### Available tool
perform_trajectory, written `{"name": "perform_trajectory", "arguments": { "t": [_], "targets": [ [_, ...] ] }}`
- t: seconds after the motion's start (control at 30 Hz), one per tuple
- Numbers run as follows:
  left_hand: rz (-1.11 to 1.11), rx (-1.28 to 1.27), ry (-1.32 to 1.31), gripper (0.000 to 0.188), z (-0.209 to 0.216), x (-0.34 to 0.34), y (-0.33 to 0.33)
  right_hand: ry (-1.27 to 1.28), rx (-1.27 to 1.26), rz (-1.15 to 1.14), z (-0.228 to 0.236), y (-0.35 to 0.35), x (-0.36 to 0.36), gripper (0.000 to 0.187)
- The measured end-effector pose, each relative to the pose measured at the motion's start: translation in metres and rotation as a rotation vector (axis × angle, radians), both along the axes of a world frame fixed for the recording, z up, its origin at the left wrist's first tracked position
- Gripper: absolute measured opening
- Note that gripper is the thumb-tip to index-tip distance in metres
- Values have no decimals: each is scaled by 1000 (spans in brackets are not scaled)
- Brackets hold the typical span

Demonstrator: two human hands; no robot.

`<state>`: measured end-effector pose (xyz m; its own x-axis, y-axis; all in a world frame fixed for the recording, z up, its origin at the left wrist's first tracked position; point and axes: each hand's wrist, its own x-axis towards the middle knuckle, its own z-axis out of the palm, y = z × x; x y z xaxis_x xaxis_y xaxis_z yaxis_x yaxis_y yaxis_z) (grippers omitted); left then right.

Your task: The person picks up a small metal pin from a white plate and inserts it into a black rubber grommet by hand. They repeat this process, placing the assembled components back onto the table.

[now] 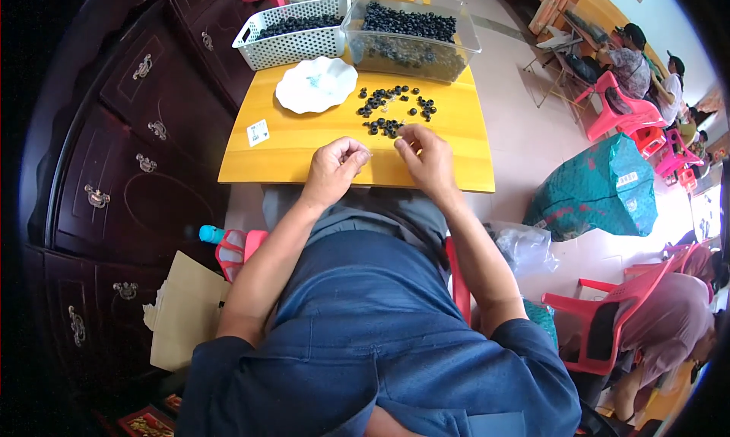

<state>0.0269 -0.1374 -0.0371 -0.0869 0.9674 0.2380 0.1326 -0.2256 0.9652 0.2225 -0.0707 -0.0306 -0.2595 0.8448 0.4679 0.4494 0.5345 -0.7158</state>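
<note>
My left hand [334, 168] is closed above the near edge of the yellow wooden table [296, 152], thumb and forefinger pressed together. Whatever sits in that pinch is too small to name. Opposite it, my right hand [430, 163] curls its thumb and fingers inward beside a cluster of small black ring-shaped parts [384, 126]; what its fingertips hold, if anything, cannot be made out. More loose black parts [376, 100] are scattered just behind that cluster. To their left lies a white scalloped plate [300, 95] with a pale blue-green mark or small items at its middle.
At the table's back stand a white perforated basket [262, 53] and a clear plastic bin [411, 66], both heaped with black parts. A white card [258, 132] lies at left. Dark drawers [144, 125] line the left; a green woven bag [593, 190] and seated people are right.
</note>
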Motion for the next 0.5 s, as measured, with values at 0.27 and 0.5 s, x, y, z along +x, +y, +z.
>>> {"name": "perform_trajectory", "arguments": {
  "t": [0.27,0.5],
  "targets": [
    [-61,-42,-15,12,-15,-8,4,-317,200,-48,-11,32,-9,15],
    [-20,-10,-60,11,-15,-9,6,-444,161,-58,-17,32,-13,17]
  ]
}}
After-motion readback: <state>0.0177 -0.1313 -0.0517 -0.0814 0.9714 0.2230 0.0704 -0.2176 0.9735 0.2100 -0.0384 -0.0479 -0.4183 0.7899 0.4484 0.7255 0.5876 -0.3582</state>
